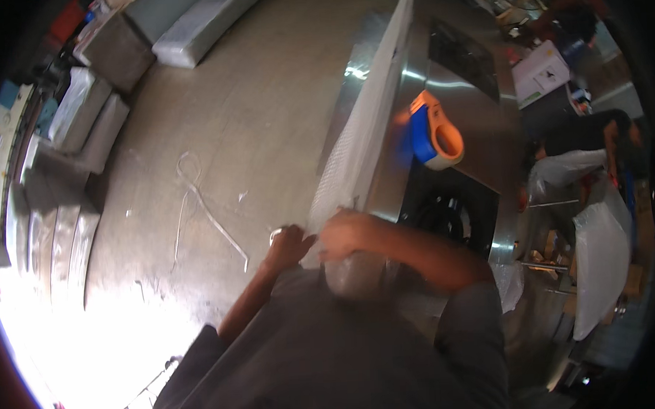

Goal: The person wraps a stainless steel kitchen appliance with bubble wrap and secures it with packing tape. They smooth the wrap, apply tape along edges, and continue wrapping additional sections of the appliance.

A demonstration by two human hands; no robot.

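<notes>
A long sheet of white bubble wrap (pixel 371 107) runs along the edge of a shiny steel appliance (pixel 446 75) and hangs down toward me. My left hand (pixel 289 244) pinches the sheet's near left corner. My right hand (pixel 341 233) grips the same sheet just beside it, above a clear bunched wad of wrap (pixel 356 275) at my chest. An orange and blue tape dispenser (pixel 434 132) lies on the steel top, apart from both hands.
White plastic strapping (pixel 207 210) trails on the concrete floor at left. Wrapped bundles (pixel 89 112) line the far left. Another person (pixel 595 134) works at right among white filled bags (pixel 600 258) and a white box (pixel 541 71).
</notes>
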